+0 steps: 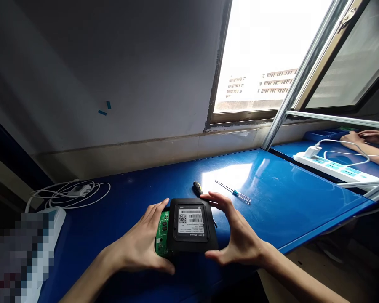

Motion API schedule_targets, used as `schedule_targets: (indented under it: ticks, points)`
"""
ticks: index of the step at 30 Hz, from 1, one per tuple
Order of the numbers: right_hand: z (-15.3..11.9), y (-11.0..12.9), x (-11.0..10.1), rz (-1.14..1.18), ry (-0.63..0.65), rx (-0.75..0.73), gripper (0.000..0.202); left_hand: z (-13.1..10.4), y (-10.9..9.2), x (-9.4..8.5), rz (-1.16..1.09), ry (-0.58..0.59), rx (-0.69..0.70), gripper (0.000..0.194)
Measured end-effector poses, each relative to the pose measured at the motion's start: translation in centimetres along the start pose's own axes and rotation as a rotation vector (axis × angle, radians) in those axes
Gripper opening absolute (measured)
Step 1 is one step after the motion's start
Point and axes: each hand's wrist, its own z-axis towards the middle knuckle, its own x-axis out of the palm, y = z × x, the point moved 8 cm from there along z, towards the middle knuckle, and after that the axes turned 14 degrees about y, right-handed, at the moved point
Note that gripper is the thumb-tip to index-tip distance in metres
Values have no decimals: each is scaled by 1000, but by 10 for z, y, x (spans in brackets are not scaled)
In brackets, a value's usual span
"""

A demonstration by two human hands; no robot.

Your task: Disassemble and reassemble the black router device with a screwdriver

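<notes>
above the front edge of the blue table (139, 185), the left hand (145, 242) is clamped on the green circuit board (162, 231); the right hand (236, 235) is clamped on the black cover (193, 246), label facing up, which overlaps the board. beyond them lie a black-handled tool (197, 188) and a clear-blue screwdriver (235, 193).
</notes>
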Motion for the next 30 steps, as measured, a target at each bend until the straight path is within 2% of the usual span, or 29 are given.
schedule_targets:
  ticks: [5,7,10,13,15,17,18,20,24,27,30]
  points:
    - [-5,-8,-16,20,-23,41,116,-4,-1,-5,65,-12,-3,123]
    - [-6,-12,-20,28,-13,66,116,-11,4,-10,99,7,-54,120]
    - [-5,-16,-25,27,-1,63,115,-33,26,-19,97,7,-197,121]
    - [2,-15,-28,3,-7,22,114,-67,51,-28,75,-103,-261,121]
    - [9,-13,-28,-17,4,-5,114,-89,68,-31,80,-146,-358,127]
    - [16,-12,-26,-31,31,-8,114,-98,70,-30,93,-110,-372,128]
    - [20,-12,-25,-37,46,0,113,-97,66,-30,104,-68,-365,124]
    - [27,-11,-23,-50,76,17,115,-87,47,-37,137,-82,-351,113]
    - [36,-8,-17,-70,101,35,120,-33,-17,-42,202,-7,-225,112]
    - [37,-4,-16,-91,59,20,120,10,-67,-44,253,34,-48,111]
    - [36,0,-14,-101,32,-25,120,39,-93,-43,273,92,59,114]
